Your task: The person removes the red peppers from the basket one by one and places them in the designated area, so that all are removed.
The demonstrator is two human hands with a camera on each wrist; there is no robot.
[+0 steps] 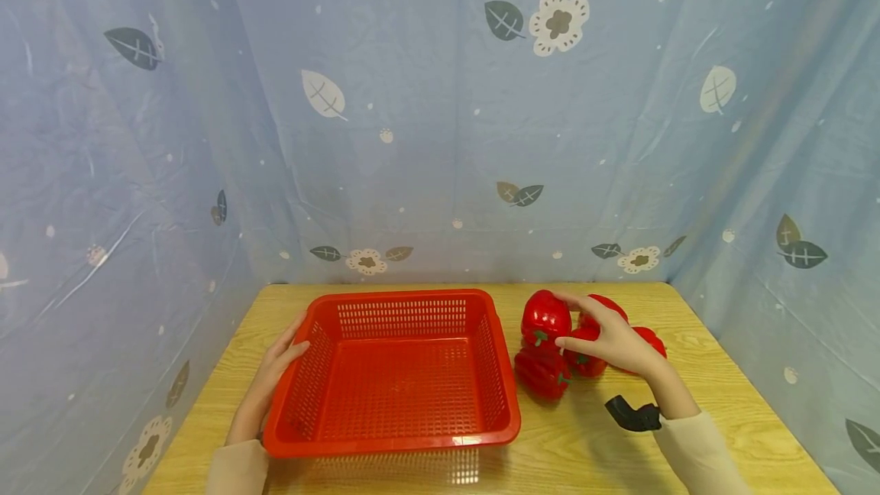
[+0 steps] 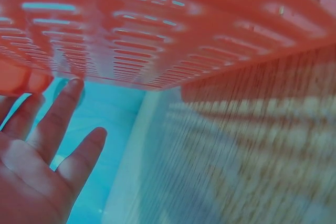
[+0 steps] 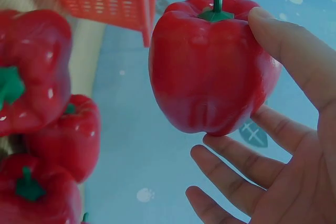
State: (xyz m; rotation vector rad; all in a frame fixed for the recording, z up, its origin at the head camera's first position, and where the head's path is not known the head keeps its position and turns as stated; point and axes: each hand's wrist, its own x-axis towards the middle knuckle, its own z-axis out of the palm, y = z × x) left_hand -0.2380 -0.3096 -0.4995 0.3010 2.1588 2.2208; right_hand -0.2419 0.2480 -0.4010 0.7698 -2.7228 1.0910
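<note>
A red plastic basket (image 1: 406, 445) with slotted walls stands at the centre left of the table, with only its own floor showing inside. My left hand (image 1: 275, 361) grips its left rim, thumb over the edge and other fingers along the outer wall. In the left wrist view those fingers (image 2: 68, 103) are spread and nearly straight. To the right of the basket, my right hand (image 1: 615, 338) holds a red bell pepper (image 3: 210, 66) with a green stem. Its thumb lies near the stem end, and fingers reach the underside. The pepper is raised above the others.
Several more red bell peppers, one of them in front (image 1: 539, 373), lie grouped under and around my right hand. A black strap piece (image 1: 634, 415) sits at my right wrist. Blue patterned curtain (image 1: 440, 136) encloses the wooden table (image 1: 584, 457) at the back and sides.
</note>
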